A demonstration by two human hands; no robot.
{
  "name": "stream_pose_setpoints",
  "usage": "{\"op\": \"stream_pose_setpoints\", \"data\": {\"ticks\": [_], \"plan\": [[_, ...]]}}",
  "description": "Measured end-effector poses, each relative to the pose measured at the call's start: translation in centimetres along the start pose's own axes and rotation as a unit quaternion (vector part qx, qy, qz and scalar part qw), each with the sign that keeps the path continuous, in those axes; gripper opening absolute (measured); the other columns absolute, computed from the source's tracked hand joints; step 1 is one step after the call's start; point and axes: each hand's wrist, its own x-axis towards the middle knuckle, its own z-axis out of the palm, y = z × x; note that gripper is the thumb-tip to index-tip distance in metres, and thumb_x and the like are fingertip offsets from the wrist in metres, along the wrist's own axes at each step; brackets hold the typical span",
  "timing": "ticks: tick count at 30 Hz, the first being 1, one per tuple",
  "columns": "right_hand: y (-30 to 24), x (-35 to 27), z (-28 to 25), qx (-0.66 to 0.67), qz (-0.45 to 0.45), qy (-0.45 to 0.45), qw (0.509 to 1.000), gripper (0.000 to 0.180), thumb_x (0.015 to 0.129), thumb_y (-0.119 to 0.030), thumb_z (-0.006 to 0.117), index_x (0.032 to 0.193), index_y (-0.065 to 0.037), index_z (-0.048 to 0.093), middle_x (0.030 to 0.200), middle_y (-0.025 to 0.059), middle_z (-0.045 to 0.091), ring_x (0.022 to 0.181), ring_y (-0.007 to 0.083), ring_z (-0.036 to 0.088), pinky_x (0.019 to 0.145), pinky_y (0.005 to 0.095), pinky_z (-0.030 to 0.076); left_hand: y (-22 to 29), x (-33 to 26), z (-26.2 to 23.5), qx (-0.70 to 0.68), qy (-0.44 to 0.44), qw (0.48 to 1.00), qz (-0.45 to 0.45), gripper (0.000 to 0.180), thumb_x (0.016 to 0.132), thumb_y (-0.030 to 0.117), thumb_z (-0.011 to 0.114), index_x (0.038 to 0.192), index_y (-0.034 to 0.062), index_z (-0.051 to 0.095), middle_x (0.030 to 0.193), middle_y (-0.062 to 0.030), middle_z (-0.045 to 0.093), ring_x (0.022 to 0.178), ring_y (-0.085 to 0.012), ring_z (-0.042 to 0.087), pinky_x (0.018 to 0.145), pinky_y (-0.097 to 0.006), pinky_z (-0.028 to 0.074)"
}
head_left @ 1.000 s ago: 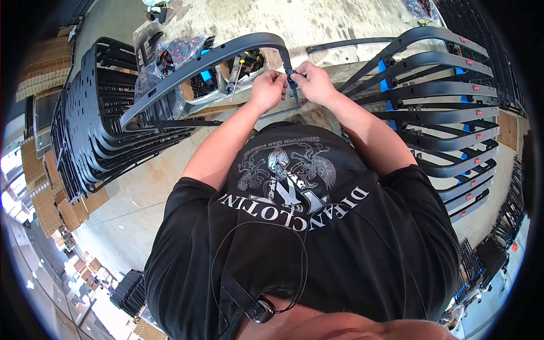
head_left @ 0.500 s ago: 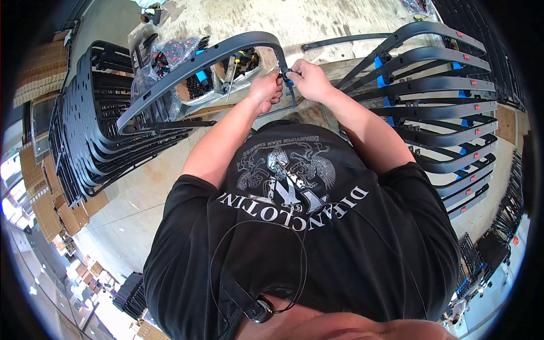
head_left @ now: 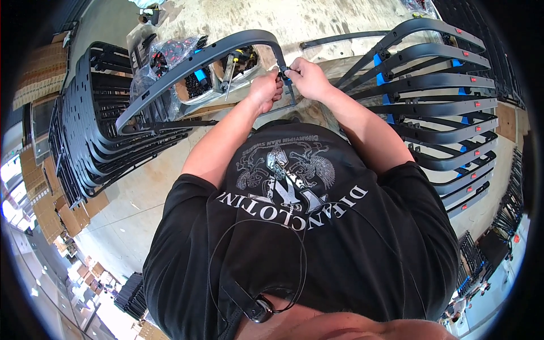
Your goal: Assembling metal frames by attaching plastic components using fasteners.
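A black curved frame (head_left: pixel 212 52) arches over the near edge of the worktable, its right end coming down between my hands. My left hand (head_left: pixel 266 92) is closed in a fist just left of that end, with its fingers curled round something too small and hidden to name. My right hand (head_left: pixel 308 80) pinches the frame's end from the right, thumb and fingertips at a small dark fitting with a bit of blue. Below the fingers the thin tip of the frame shows. Behind the arch, a screwdriver (head_left: pixel 230 75) with a yellow-and-black handle lies across an open box (head_left: pixel 249 63) of dark small parts.
Several black curved frames with blue pieces and red marks stand stacked (head_left: pixel 436 107) on the right. Another stack of black frames (head_left: pixel 85 122) stands on the left. On the worktable (head_left: pixel 317 20) are a plastic bag of parts (head_left: pixel 170 54) and a long black bar (head_left: pixel 345 37).
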Motion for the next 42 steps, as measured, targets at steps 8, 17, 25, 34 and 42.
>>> {"op": "stream_pose_setpoints", "data": {"ticks": [8, 17, 25, 34, 42], "plan": [[-0.4, -0.1, 0.0, -0.012, -0.011, 0.000, 1.000, 0.027, 0.092, -0.024, 0.070, 0.094, 0.002, 0.066, 0.083, 0.0222, 0.070, 0.081, 0.0366, 0.069, 0.074, 0.0440, 0.053, -1.9, 2.2, -0.9, 0.286, 0.145, 0.913, 0.252, 0.028, 0.107, 0.031, 0.051, 0.091, 0.0084, 0.050, 0.071, -0.0010, 0.050, 0.057, -0.0130, 0.042, 0.052, -0.029, 0.036], [0.0, 0.0, 0.0, -0.005, -0.007, -0.003, 1.000, 0.027, 0.092, -0.024, 0.070, 0.095, 0.002, 0.065, 0.082, 0.0210, 0.069, 0.079, 0.0345, 0.069, 0.072, 0.0425, 0.053, -0.7, 0.1, -2.2, -0.028, -0.067, 0.994, 0.077, 0.023, 0.107, 0.026, 0.052, 0.093, 0.0077, 0.053, 0.082, -0.0046, 0.055, 0.069, -0.0166, 0.047, 0.059, -0.030, 0.038], [0.1, 0.1, 0.1, 0.004, -0.018, 0.000, 1.000, 0.027, 0.092, -0.024, 0.070, 0.094, 0.002, 0.065, 0.082, 0.0218, 0.069, 0.079, 0.0349, 0.069, 0.073, 0.0427, 0.053, 0.0, 0.4, -2.5, 0.121, -0.010, 0.989, 0.083, 0.024, 0.104, 0.028, 0.059, 0.098, 0.0067, 0.066, 0.078, -0.0018, 0.059, 0.065, -0.0158, 0.051, 0.059, -0.030, 0.042], [0.1, 0.0, 0.2, -0.007, -0.019, 0.013, 1.000, 0.027, 0.091, -0.024, 0.070, 0.094, 0.003, 0.065, 0.082, 0.0227, 0.069, 0.081, 0.0385, 0.069, 0.074, 0.0446, 0.053, -0.4, -1.0, -1.3, 0.480, 0.122, 0.718, 0.490, 0.012, 0.086, 0.009, 0.075, 0.093, 0.0008, 0.069, 0.084, -0.0101, 0.070, 0.072, -0.0190, 0.066, 0.072, -0.031, 0.054], [-0.1, -0.1, 0.1, -0.006, -0.017, 0.011, 1.000, 0.027, 0.091, -0.024, 0.070, 0.094, 0.003, 0.065, 0.081, 0.0228, 0.069, 0.080, 0.0378, 0.069, 0.073, 0.0439, 0.053, 0.5, -0.7, -0.7, 0.200, 0.136, 0.963, 0.117, 0.031, 0.106, 0.030, 0.053, 0.089, 0.0042, 0.060, 0.078, -0.0027, 0.060, 0.066, -0.0133, 0.055, 0.056, -0.029, 0.043]]}}
